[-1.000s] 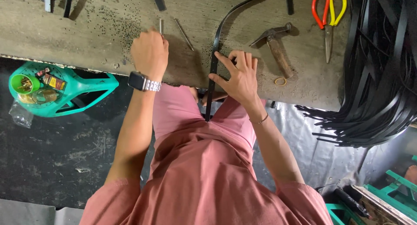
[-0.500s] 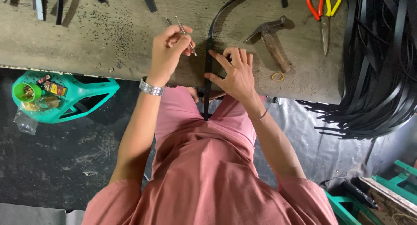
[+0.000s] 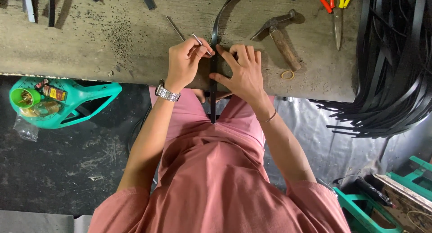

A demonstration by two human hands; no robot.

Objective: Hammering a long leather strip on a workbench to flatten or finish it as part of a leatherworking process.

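Note:
A long black strap (image 3: 213, 102) runs across the worn workbench (image 3: 112, 53) and hangs over its near edge between my knees. My left hand (image 3: 185, 64), with a metal watch on the wrist, grips a thin metal punch (image 3: 201, 45) and holds its tip against the strap. My right hand (image 3: 243, 71) lies flat with fingers spread, pressing the strap down on the bench right beside the punch.
A hammer (image 3: 279, 37) and a rubber ring (image 3: 287, 74) lie right of my hands, red and yellow pliers (image 3: 335, 8) farther back. A second metal rod (image 3: 174, 29) lies behind my left hand. Black straps (image 3: 391, 71) pile at the right. A green container (image 3: 58, 100) sits below left.
My left hand picked up the thin metal punch from the bench and brought it right to the strap. My right hand shifted slightly and stays pressed on the strap.

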